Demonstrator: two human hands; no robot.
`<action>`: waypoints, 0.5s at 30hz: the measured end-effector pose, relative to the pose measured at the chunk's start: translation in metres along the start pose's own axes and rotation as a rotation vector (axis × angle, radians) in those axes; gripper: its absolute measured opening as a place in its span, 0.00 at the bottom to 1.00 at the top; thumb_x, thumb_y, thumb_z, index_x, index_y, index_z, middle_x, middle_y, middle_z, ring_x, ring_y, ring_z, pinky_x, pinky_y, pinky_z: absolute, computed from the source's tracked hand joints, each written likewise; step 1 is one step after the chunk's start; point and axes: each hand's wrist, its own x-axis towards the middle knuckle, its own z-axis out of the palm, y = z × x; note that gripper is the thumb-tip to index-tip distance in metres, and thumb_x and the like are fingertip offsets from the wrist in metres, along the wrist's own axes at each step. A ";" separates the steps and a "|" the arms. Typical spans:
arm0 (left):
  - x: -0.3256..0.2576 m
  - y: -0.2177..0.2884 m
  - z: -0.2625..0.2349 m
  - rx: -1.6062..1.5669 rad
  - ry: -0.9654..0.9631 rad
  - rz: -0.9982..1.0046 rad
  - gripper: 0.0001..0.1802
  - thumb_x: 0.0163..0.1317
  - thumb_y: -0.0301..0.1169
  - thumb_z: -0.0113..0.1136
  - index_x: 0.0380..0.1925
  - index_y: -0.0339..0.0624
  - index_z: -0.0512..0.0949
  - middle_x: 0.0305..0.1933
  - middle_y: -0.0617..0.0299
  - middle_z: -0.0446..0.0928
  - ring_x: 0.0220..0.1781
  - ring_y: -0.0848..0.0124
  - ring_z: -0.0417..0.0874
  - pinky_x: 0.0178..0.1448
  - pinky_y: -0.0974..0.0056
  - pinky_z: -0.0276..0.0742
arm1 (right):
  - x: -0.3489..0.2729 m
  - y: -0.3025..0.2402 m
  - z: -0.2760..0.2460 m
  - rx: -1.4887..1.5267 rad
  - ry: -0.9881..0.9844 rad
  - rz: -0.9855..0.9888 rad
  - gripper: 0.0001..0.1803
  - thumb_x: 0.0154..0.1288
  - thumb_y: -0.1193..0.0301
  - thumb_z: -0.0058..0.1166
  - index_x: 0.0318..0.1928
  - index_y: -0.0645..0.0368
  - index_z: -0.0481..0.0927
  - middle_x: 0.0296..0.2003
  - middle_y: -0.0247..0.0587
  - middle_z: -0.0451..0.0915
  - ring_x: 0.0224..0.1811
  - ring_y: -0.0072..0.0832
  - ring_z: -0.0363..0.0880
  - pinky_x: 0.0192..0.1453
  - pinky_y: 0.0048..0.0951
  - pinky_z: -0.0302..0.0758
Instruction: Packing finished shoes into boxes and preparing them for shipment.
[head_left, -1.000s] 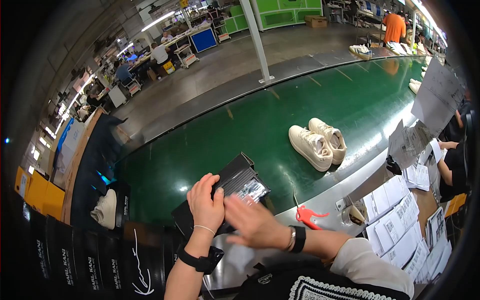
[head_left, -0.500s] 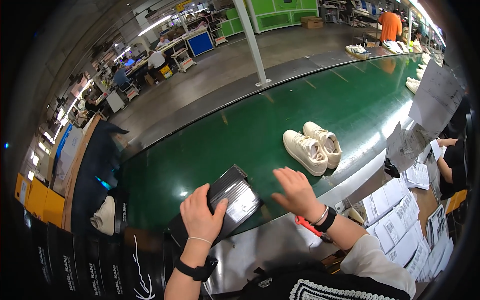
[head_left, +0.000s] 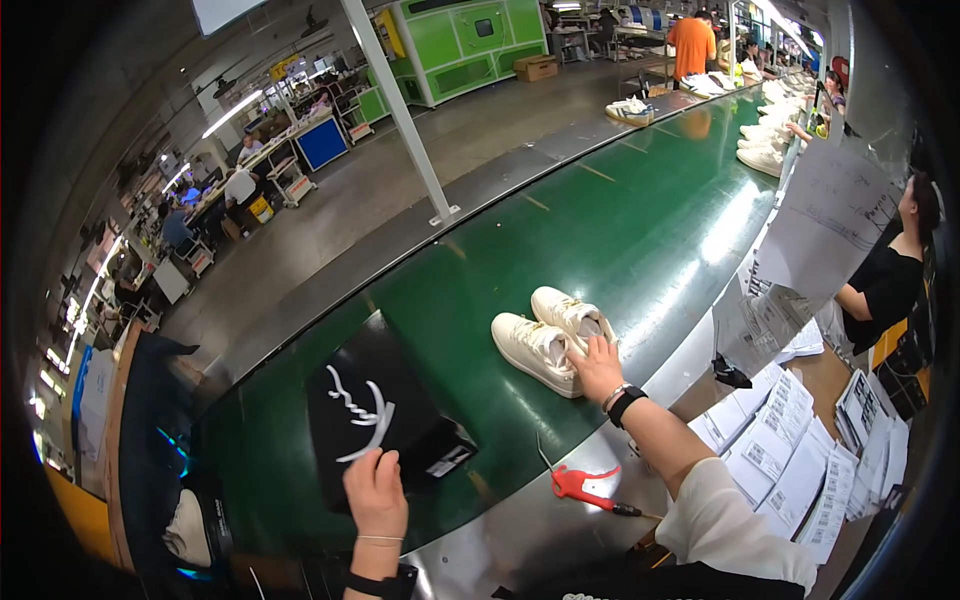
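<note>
- Lower left of the frame: the left hand (head_left: 377,497) rested on the near edge of the flat black cardboard shoebox with a white scribble logo (head_left: 385,420), fingers closed lightly over its rim, apparently steadying it on the green conveyor belt (head_left: 650,220).
- Lower centre: red-handled scissors (head_left: 580,487) lay on the grey metal desk edge (head_left: 500,535), within reach.
- Centre right: the right hand (head_left: 598,366), fingers spread wide, pressed on the pair of cream-white sneakers (head_left: 553,336), seemingly to gather them.
- Far right: stacked white paper labels (head_left: 790,455).
</note>
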 end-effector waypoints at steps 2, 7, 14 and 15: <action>-0.021 0.000 0.019 -0.019 -0.145 -0.107 0.19 0.45 0.27 0.62 0.41 0.44 0.73 0.52 0.49 0.66 0.53 0.50 0.66 0.55 0.49 0.61 | 0.005 0.006 0.005 -0.050 -0.135 -0.002 0.15 0.57 0.67 0.45 0.45 0.40 0.78 0.44 0.47 0.70 0.53 0.41 0.64 0.55 0.40 0.58; -0.071 -0.004 0.026 -0.189 -0.395 -0.263 0.20 0.45 0.30 0.62 0.42 0.42 0.74 0.56 0.46 0.63 0.59 0.48 0.62 0.60 0.49 0.59 | 0.024 0.001 0.003 -0.122 -0.459 0.033 0.12 0.61 0.61 0.45 0.43 0.34 0.80 0.43 0.41 0.75 0.52 0.35 0.69 0.58 0.41 0.54; -0.139 -0.001 -0.001 -0.250 -0.359 -0.363 0.17 0.53 0.32 0.59 0.43 0.40 0.75 0.48 0.46 0.73 0.51 0.51 0.72 0.55 0.55 0.67 | 0.028 -0.012 0.007 0.158 -0.413 -0.094 0.12 0.51 0.66 0.54 0.38 0.42 0.82 0.36 0.48 0.77 0.44 0.42 0.76 0.47 0.39 0.73; -0.147 0.000 -0.011 -0.246 -0.354 -0.379 0.17 0.53 0.32 0.59 0.43 0.40 0.75 0.48 0.46 0.73 0.51 0.51 0.72 0.55 0.55 0.67 | 0.023 -0.030 -0.005 0.195 -0.331 -0.102 0.12 0.50 0.68 0.53 0.37 0.43 0.82 0.34 0.49 0.76 0.42 0.43 0.76 0.45 0.39 0.73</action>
